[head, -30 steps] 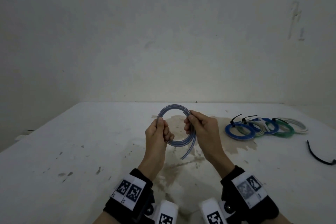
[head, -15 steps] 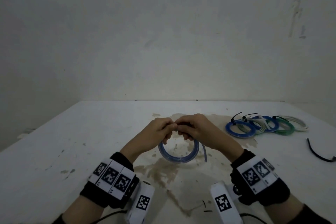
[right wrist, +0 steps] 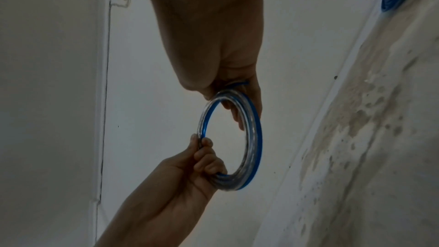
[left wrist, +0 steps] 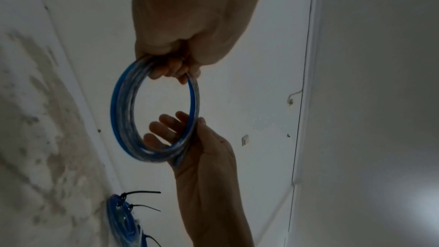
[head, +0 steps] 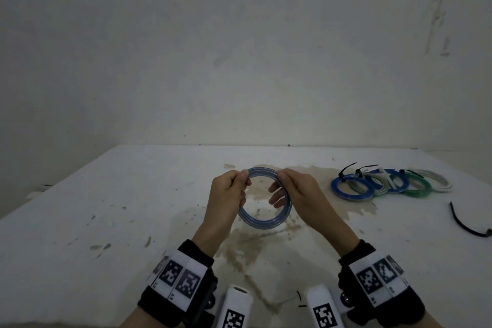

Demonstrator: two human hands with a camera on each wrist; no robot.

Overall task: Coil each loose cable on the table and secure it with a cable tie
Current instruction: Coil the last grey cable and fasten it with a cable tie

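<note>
A coil of clear-and-blue cable (head: 266,222) hangs upright in the air above the middle of the white table (head: 106,208), held on both sides. My left hand (head: 243,178) grips its left side, fingers curled round the strands and thumb on top. My right hand (head: 279,186) holds the right side with the thumb outside the ring and straighter fingers reaching through it. The left wrist view shows the coil (left wrist: 123,112) between the left hand (left wrist: 175,69) and the right hand (left wrist: 187,129). The right wrist view shows the coil (right wrist: 256,138), the right hand (right wrist: 232,97) and the left hand (right wrist: 204,147).
A row of several tied coils (head: 351,189) in blue, white and green lies at the back right, black tie tails sticking up. A loose black cable tie (head: 463,224) lies near the right edge. A brown stain (head: 255,247) marks the table under my hands.
The hands, close together over the lowered coil half a second ago, have moved apart to its two sides and raised it. The loose tail seen hanging earlier no longer shows.
</note>
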